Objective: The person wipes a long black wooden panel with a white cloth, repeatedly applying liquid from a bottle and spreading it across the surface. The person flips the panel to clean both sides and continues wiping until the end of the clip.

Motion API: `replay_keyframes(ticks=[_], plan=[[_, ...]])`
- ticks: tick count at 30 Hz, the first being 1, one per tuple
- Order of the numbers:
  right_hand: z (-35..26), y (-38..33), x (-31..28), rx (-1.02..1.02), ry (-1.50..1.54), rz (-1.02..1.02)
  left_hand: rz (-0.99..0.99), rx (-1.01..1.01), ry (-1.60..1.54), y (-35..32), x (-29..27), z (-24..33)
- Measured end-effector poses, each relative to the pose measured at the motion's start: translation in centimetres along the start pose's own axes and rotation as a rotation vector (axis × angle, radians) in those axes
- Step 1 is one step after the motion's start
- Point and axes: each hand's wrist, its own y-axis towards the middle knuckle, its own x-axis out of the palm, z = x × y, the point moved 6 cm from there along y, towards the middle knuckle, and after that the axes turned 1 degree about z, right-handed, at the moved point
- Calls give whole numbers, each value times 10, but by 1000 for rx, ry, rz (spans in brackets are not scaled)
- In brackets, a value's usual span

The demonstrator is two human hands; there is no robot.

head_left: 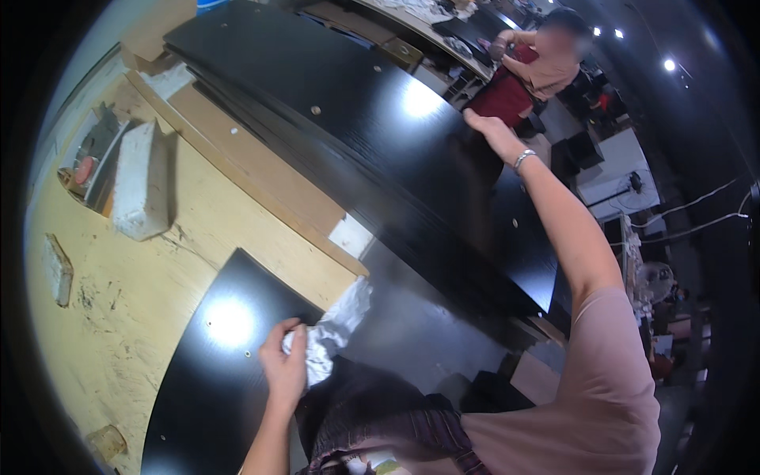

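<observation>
The left hand is closed around a white cloth, thumb and fingers bunching it at the right edge of the black panel. The panel lies flat on the yellow table. The right hand reaches out to the far edge of the top board, which lies on a stack of dark boards beyond the table's edge. Its thumb side shows at the rim, but the fingertips are hidden, so how far it is closed and whether it grips the board or only rests there cannot be told.

The top board looks stiff and, being broad, probably fairly heavy and awkward to balance. Its glossy face likely slides easily and shows scratches or finger marks; the corners seem the parts most easily chipped. The surest hold would be on opposite edges, fingers under and thumbs on top, away from the small metal inserts in its face. The panel should handle much the same way. The cloth is crumpled, soft and light, and can be grasped anywhere, best folded into a pad.
</observation>
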Motion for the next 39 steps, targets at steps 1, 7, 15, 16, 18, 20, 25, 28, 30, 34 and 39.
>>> replay_keyframes(ticks=[1, 7, 15, 16, 18, 20, 25, 28, 30, 34, 39], plan=[[20, -12, -19, 36, -41, 16, 19, 29, 38, -4, -6, -5], [117, -119, -121, 339, -183, 26, -82, 302, 22, -17, -14, -21], [145, -183, -104, 220, -583, 366, -71, 336, 0, -17, -14, -27], [138, -185, -100, 209, -582, 410, -67, 332, 14, -17, -15, -25], [135, -188, -96, 196, -579, 465, -44, 317, 4, -17, -14, -29], [135, -192, -98, 190, -574, 486, -51, 316, 1, -18, -12, -27], [129, -194, -94, 208, -524, 513, 9, 321, -12, -20, -13, -32], [126, -200, -95, 240, -513, 531, 46, 331, 43, -22, -10, -26], [122, -200, -96, 245, -513, 504, 80, 287, 34, -24, -6, -25], [128, -197, -94, 224, -396, 483, 102, 173, -54, -34, 25, -9], [135, -198, -94, 150, -310, 506, 91, 507, -211, -81, 128, 152]])
